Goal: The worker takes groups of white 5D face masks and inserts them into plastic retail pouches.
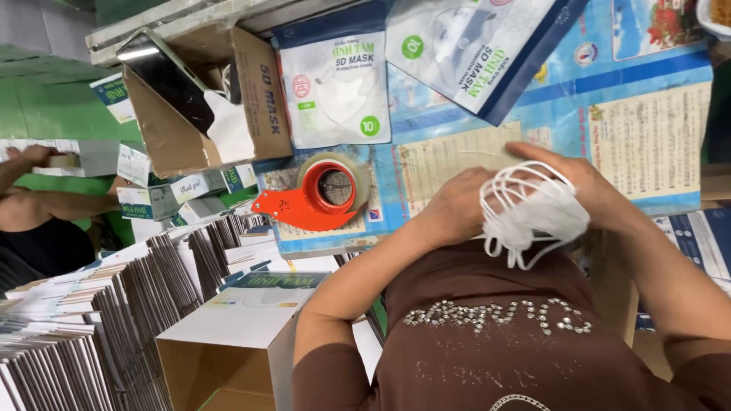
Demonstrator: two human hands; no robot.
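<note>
The worktable (487, 144) in front of me is covered with blue printed sheets, and green flooring shows beyond its far edge; I hold a stack of white face masks (537, 213) between both hands just above the table's near edge, close to my chest; my left hand (453, 209) presses against the stack's left side with the fingers curled in against it, and my right hand (582, 183) arches over the top and right side, fingers wrapped round the bundle, the white ear loops spilling out over my knuckles and hanging below; both hands are closed on the stack. Just left of my left hand lies an orange tape dispenser (312, 202) with a roll of clear tape on it; beyond it rests a flat white mask packet (335, 91), and a larger one (464, 46) lies tilted to its right. An open cardboard carton (205, 106) stands at the table's far left corner. Rows of flattened boxes (99, 320) stand on edge at my left, with an open white box (228, 335) beside them; another person's arm (38, 205) shows at the left edge.
</note>
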